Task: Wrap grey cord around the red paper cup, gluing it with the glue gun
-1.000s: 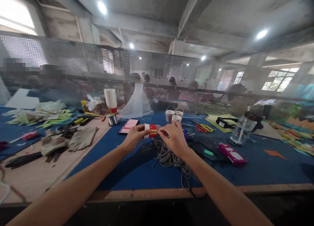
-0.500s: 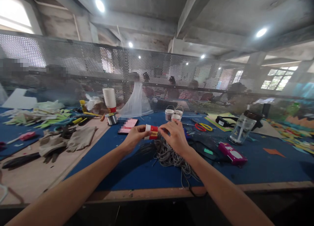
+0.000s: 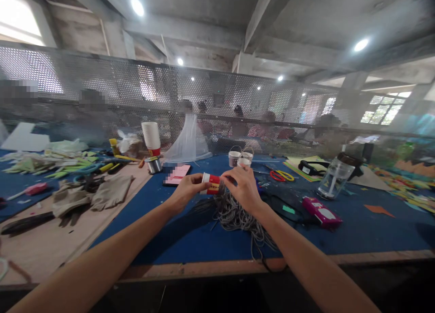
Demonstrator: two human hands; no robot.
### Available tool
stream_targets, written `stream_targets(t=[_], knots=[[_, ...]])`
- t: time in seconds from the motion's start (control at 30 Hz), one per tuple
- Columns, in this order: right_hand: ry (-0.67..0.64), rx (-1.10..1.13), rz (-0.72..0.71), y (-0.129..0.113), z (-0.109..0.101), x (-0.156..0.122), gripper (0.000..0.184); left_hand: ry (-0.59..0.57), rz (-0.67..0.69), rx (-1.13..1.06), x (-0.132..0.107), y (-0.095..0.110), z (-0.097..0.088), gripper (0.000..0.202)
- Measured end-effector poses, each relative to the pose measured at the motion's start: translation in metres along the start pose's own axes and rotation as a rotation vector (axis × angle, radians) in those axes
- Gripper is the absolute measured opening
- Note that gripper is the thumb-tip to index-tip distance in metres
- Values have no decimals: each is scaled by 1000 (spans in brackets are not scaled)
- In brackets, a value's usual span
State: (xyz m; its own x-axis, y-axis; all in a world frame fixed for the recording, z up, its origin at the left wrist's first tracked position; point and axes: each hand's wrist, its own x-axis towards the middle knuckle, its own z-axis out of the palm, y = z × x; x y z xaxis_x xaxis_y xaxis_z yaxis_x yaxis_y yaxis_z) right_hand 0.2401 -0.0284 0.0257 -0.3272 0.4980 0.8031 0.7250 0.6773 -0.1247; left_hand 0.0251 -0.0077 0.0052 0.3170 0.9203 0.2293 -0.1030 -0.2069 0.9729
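Observation:
My left hand [image 3: 186, 189] is closed around the rim end of a red and white paper cup [image 3: 213, 185], which lies on its side in the air above the blue mat. Grey cord shows at the cup's base end, where my right hand [image 3: 240, 185] pinches it with thumb and fingertips; the fingers partly hide that spot. Below the hands, a loose heap of grey cord [image 3: 234, 214] spreads over the mat toward the table's front edge.
Small white-rimmed cups with handles [image 3: 234, 158] stand behind my hands. A phone [image 3: 177, 174], a wire spool [image 3: 155, 165] and stacked paper cups [image 3: 151, 137] are left. Rightward lie scissors [image 3: 281, 175], a purple box [image 3: 321, 212] and a clear jar [image 3: 335, 179]. Work gloves [image 3: 111, 193] lie far left.
The cup has tilted slightly, its base end a little lower. Both hands stay in nearly the same place, with small finger movement in my right hand.

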Motion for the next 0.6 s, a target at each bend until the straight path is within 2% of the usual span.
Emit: stream_targets(t=[0.6], knots=[[15, 0, 12, 1, 0, 0, 12, -21, 1, 8, -2, 5, 2, 28]])
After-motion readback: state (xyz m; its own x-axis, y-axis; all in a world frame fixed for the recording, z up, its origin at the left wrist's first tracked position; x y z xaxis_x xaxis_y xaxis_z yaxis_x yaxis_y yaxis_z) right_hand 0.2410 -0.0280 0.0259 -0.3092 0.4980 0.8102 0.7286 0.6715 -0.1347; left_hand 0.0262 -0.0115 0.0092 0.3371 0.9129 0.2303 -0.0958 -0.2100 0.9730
